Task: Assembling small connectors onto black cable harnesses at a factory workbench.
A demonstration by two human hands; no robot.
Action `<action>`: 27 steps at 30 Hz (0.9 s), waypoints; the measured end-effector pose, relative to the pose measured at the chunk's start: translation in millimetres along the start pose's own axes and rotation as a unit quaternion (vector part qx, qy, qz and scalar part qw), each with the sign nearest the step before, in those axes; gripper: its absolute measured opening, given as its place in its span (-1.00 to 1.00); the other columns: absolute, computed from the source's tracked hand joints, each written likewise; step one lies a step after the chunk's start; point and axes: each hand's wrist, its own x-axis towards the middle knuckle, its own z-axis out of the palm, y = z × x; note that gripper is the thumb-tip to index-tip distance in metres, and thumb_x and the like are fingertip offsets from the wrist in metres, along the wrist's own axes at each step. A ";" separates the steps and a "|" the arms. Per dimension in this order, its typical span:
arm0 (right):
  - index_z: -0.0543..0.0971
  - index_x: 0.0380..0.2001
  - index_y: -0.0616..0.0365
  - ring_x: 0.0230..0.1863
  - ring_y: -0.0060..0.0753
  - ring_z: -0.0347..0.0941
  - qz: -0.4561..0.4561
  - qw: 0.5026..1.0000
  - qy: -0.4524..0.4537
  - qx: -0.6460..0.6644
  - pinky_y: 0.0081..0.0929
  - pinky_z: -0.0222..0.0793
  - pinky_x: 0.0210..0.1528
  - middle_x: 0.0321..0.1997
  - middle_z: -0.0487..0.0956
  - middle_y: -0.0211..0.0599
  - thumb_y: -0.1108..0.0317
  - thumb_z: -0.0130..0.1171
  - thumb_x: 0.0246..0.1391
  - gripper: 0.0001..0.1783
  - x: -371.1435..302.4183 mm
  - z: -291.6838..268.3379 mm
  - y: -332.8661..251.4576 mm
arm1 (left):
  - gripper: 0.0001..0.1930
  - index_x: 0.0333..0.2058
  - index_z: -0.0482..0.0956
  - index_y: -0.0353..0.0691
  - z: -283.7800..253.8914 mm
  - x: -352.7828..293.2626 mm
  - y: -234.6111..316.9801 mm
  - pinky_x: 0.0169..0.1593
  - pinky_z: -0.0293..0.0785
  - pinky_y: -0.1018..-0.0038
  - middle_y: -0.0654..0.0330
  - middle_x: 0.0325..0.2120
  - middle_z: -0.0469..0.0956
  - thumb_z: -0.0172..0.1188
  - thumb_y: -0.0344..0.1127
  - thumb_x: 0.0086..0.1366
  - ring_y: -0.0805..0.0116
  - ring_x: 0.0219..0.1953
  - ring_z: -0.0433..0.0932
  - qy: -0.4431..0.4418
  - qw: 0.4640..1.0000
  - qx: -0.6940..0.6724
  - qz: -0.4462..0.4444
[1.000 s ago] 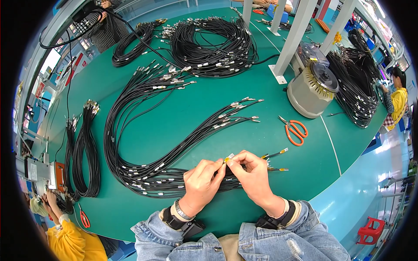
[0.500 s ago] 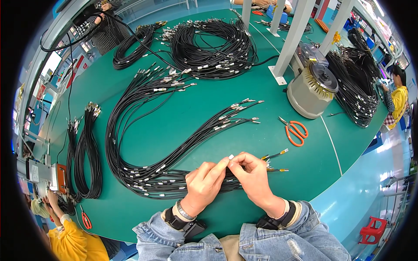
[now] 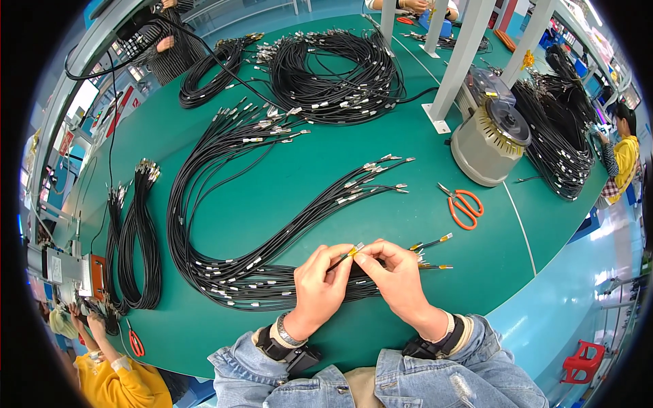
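At the near edge of the table my left hand and my right hand meet, fingertips pinched together. Between them is a black cable end with a yellow band and a small pale tip. The left thumb and fingers grip the black cable just behind the band; the right thumb and forefinger press on the band. Under and behind both hands runs a long curved bundle of black cables with white tags. Several yellow-banded cable ends stick out past my right hand.
Orange-handled scissors lie right of the bundle, near a round beige machine and grey posts. More cable coils cover the far side. At left are folded cables. A person in yellow works at lower left.
My left fingers have shifted on the cable, so its yellow band and black length now show where only a white tip did. The right hand stays nearly still.
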 end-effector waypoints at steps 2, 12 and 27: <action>0.54 -0.38 0.25 -0.32 -0.73 0.37 -0.004 1.000 -0.004 -0.005 -0.71 0.31 -0.25 -0.37 0.52 -0.49 0.48 0.13 0.09 -0.94 0.3 -1.0 1.1 | -0.83 -0.27 0.51 -0.34 -0.7 1.2 -0.8 -0.51 0.35 0.62 0.25 -0.54 0.48 0.19 -0.58 0.13 0.60 -0.56 0.42 -0.014 0.997 -0.061 -0.039; 0.52 -0.32 0.27 -0.32 -0.71 0.36 -0.021 1.000 -0.018 -0.010 -0.69 0.31 -0.23 -0.37 0.49 -0.50 0.48 0.15 0.08 -0.90 2.0 -1.5 3.1 | -0.87 -0.28 0.48 -0.40 -11.1 6.1 -3.4 -0.28 0.45 0.69 0.24 -0.43 0.54 0.16 -0.57 0.18 0.62 -0.38 0.51 -0.083 0.962 -0.193 -0.176; 0.52 -0.32 0.30 -0.36 -0.68 0.35 -0.063 0.998 -0.007 -0.020 -0.64 0.32 -0.24 -0.42 0.49 -0.45 0.47 0.20 0.02 -0.85 2.2 2.8 -1.1 | -0.92 -0.39 0.50 -0.41 -4.7 1.4 -3.5 -0.31 0.50 0.66 0.19 -0.46 0.55 0.22 -0.59 0.12 0.55 -0.41 0.55 0.009 0.992 -0.101 -0.074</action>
